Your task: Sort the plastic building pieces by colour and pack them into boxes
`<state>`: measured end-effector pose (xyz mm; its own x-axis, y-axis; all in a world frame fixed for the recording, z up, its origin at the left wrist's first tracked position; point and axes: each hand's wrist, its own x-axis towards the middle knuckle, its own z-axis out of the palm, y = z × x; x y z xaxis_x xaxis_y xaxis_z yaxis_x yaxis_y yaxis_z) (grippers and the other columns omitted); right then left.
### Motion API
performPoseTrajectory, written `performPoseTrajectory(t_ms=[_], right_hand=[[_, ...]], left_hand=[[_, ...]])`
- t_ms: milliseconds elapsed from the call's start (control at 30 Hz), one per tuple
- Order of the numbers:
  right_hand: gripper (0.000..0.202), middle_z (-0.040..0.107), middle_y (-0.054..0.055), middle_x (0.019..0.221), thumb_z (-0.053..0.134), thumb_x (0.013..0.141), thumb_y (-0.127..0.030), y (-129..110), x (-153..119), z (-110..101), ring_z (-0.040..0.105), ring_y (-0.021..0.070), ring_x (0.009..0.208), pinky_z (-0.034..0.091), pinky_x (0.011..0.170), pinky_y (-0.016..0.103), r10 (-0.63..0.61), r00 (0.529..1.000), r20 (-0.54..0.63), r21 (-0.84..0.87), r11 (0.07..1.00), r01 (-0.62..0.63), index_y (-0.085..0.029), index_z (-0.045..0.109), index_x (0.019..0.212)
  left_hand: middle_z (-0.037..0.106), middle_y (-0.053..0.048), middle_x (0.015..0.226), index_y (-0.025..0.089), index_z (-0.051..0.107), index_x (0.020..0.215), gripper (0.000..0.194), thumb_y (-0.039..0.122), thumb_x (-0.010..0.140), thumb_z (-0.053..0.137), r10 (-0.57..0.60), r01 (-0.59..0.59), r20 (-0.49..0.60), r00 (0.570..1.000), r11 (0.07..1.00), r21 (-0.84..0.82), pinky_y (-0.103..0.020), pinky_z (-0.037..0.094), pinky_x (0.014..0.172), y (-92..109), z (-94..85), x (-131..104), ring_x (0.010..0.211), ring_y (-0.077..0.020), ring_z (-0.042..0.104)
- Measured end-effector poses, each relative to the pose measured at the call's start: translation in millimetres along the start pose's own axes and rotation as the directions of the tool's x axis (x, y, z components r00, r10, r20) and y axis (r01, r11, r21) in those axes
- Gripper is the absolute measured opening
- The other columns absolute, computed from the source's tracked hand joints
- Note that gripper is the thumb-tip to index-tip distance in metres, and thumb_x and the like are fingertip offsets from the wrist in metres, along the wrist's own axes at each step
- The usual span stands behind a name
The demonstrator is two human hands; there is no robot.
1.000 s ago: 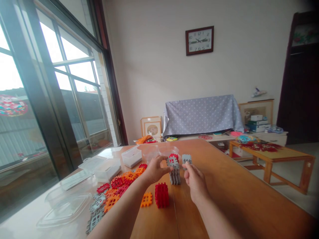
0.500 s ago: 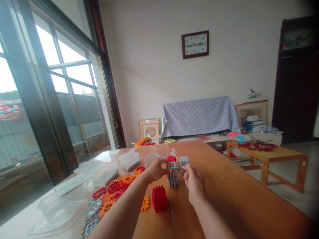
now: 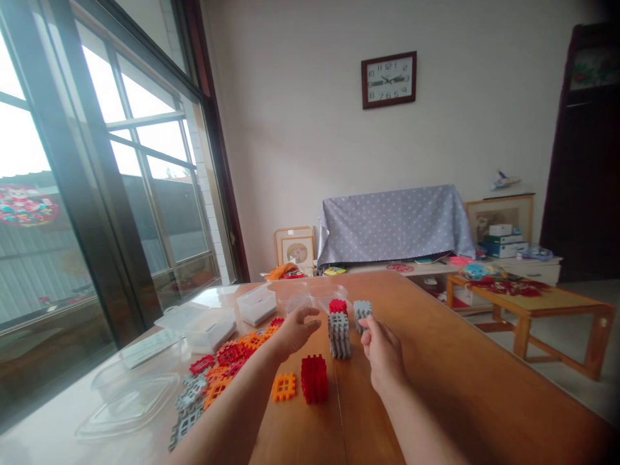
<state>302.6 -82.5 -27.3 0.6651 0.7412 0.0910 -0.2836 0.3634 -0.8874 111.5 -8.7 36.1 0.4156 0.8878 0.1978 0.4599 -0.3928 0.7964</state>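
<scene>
Between my hands stands a column of stacked grey lattice tiles [image 3: 340,337], with a red tile stack [image 3: 338,306] showing just behind it. My left hand [image 3: 296,330] is open just left of the grey column, thumb and fingers apart and nothing between them. On the right, my right hand [image 3: 382,349] has its fingers curled in and the thumb against them; no tile shows in it. Its fingertips overlap the lower edge of a smaller grey stack [image 3: 363,314] in the view; whether they touch is unclear. Nearer me stand a red tile block [image 3: 314,379] and a flat orange tile [image 3: 284,387].
A loose pile of red, orange and grey tiles [image 3: 227,365] spreads along the left of the wooden table [image 3: 465,387]. Beyond it are clear plastic boxes [image 3: 210,329] and a lid [image 3: 128,407]. A low wooden bench [image 3: 557,310] stands off the table's right side.
My left hand has let go of the grey column's top and drawn slightly left, its fingers apart. My right hand stays curled in nearly the same place. The camera view has shifted a little.
</scene>
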Motion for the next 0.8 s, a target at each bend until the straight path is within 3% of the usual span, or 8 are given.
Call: performPoseTrajectory(t_ms=[167,300,400,500,633,700,800], right_hand=[[0.044,0.049,-0.005,0.056,0.064,0.084,-0.059,4.6,0.4,-2.0,0.041,0.0108,0.051,0.03,0.045,0.023,-0.029,0.999,0.023,-0.068,0.997,0.03,-0.017,0.073,0.086],[0.048,0.05,-0.004,0.058,0.06,0.087,-0.063,7.4,-2.6,-3.4,0.043,0.0124,0.052,0.034,0.049,0.025,-0.124,0.99,0.067,-0.19,0.973,0.134,-0.017,0.073,0.086],[0.049,0.053,-0.002,0.061,0.056,0.09,-0.064,7.0,-7.0,-4.0,0.048,0.0143,0.058,0.038,0.055,0.026,-0.195,0.97,0.143,-0.3,0.926,0.23,-0.018,0.073,0.086],[0.051,0.054,-0.002,0.062,0.052,0.092,-0.064,6.7,-10.0,-4.9,0.051,0.0152,0.061,0.039,0.058,0.026,-0.219,0.958,0.186,-0.363,0.891,0.274,-0.018,0.073,0.086],[0.053,0.055,-0.002,0.063,0.049,0.093,-0.066,9.2,-8.9,-7.2,0.051,0.0157,0.061,0.039,0.059,0.027,-0.205,0.964,0.168,-0.404,0.878,0.257,-0.019,0.074,0.088],[0.054,0.056,-0.001,0.064,0.048,0.093,-0.067,11.0,-7.4,-8.5,0.051,0.0163,0.061,0.039,0.06,0.027,-0.203,0.965,0.168,-0.425,0.868,0.256,-0.02,0.074,0.089],[0.055,0.057,-0.001,0.065,0.048,0.093,-0.068,13.7,-5.7,-10.0,0.051,0.017,0.062,0.039,0.061,0.028,-0.19,0.964,0.185,-0.449,0.856,0.255,-0.02,0.074,0.09]], left_hand=[[0.074,-0.011,0.119,0.016,0.074,0.115,0.041,0.039,0.083,0.065,-0.006,0.004,-0.099,0.995,1.0,-0.016,-0.038,0.052,0.096,-20.1,-20.5,-25.7,0.109,-0.0277,0.067],[0.075,-0.012,0.114,0.014,0.073,0.112,0.04,0.041,0.086,0.06,-0.029,0.042,-0.234,0.972,0.998,0.047,-0.039,0.052,0.094,-42.5,-43.8,-51.0,0.104,-0.0269,0.069],[0.075,-0.013,0.113,0.015,0.071,0.113,0.044,0.048,0.092,0.052,-0.035,0.111,-0.381,0.924,0.977,0.18,-0.041,0.051,0.097,-54.8,-60.9,-80.2,0.105,-0.0273,0.068],[0.069,-0.013,0.129,0.021,0.069,0.123,0.054,0.06,0.093,0.048,-0.021,0.219,-0.461,0.887,0.898,0.382,-0.05,0.041,0.111,-63.8,-71.2,-120.0,0.127,-0.0325,0.058],[0.037,-0.007,0.164,0.036,0.045,0.152,0.092,0.08,0.073,0.062,-0.142,0.318,-0.332,0.933,0.759,0.568,-0.071,0.004,0.12,-76.0,-73.4,-171.0,0.154,-0.0431,0.018],[0.021,-0.005,0.17,0.038,0.031,0.159,0.108,0.083,0.067,0.065,-0.24,0.324,-0.217,0.946,0.728,0.604,-0.073,-0.003,0.118,-79.2,-72.2,-185.8,0.156,-0.0439,-0.001],[0.008,-0.003,0.172,0.036,0.022,0.162,0.117,0.085,0.064,0.064,-0.298,0.324,-0.151,0.943,0.703,0.633,-0.071,-0.002,0.12,-76.3,-68.6,-190.2,0.155,-0.042,-0.012]])
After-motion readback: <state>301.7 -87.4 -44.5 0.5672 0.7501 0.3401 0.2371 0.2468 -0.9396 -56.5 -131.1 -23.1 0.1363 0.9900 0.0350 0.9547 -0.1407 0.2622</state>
